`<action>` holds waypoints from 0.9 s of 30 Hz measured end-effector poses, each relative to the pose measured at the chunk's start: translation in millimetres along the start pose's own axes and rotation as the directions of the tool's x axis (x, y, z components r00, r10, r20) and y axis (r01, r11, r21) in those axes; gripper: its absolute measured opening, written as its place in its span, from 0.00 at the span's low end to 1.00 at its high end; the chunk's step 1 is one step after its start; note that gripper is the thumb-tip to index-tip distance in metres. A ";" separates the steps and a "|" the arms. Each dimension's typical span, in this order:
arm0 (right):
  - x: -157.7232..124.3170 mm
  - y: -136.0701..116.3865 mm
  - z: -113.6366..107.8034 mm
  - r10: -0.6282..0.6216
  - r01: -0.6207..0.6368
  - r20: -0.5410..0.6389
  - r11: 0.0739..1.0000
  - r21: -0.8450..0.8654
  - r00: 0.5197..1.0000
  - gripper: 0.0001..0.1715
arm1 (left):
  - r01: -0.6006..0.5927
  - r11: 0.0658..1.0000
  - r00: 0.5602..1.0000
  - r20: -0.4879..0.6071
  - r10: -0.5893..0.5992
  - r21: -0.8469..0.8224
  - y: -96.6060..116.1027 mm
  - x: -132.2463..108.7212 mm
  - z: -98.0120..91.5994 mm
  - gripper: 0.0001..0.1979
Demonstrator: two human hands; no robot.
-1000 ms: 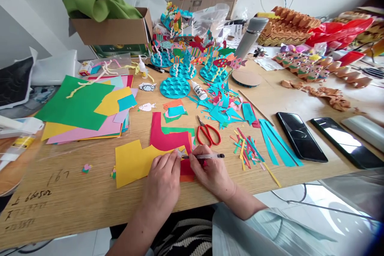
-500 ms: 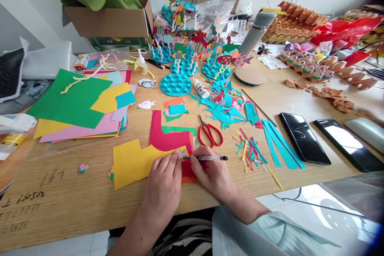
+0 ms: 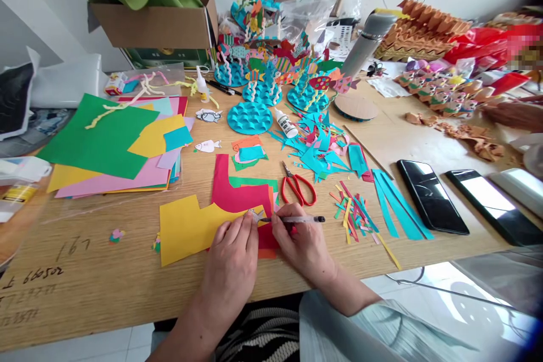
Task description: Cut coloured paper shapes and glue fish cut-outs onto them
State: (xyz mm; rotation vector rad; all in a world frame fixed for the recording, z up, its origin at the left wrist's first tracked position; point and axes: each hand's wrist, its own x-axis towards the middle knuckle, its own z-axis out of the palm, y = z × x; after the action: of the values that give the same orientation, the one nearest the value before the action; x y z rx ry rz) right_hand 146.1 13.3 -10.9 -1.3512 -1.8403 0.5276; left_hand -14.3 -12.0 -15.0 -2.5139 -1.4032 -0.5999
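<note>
A yellow paper sheet (image 3: 182,232) lies at the table's front edge, partly over a crimson sheet (image 3: 241,195). My left hand (image 3: 235,246) rests on the yellow paper with its fingers lying flat, pressing a small grey-white cutout (image 3: 257,214) mostly hidden under the fingertips. In my right hand (image 3: 302,240) a pen (image 3: 303,219) is pinched, its tip at the cutout's right end. Red-handled scissors (image 3: 298,188) lie just beyond my right hand. Further back are two paper fish (image 3: 207,146) and a turquoise round base (image 3: 250,117).
Stacked coloured paper (image 3: 102,136) lies left. Turquoise scraps (image 3: 320,150), thin strips (image 3: 354,212) and two phones (image 3: 432,197) lie right. A glue bottle (image 3: 285,123) and a grey thermos (image 3: 368,45) stand or lie behind. Another person's hand (image 3: 515,113) shows at the far right.
The pen and my right hand have shifted very slightly right. Another person's hand has come into view at the far right edge. My left hand stays in place.
</note>
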 end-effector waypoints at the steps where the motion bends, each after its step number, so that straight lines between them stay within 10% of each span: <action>1: -0.1 0.1 -0.2 -0.010 0.010 -0.006 1.000 -0.005 1.000 0.05 | -0.003 1.000 1.000 0.000 0.003 0.001 0.1 0.2 -0.1 0.18; 27: -7.8 7.8 -22.3 -0.248 0.230 0.186 0.967 0.111 0.951 0.08 | 0.017 0.998 0.999 0.044 -0.015 -0.060 0.5 -4.0 4.4 0.19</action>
State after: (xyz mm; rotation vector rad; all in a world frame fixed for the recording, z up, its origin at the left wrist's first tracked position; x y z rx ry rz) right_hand 169.4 6.2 -5.6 -1.0279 -2.0829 0.6255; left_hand -14.6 -13.7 -20.7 -2.5801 -1.4428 -0.6023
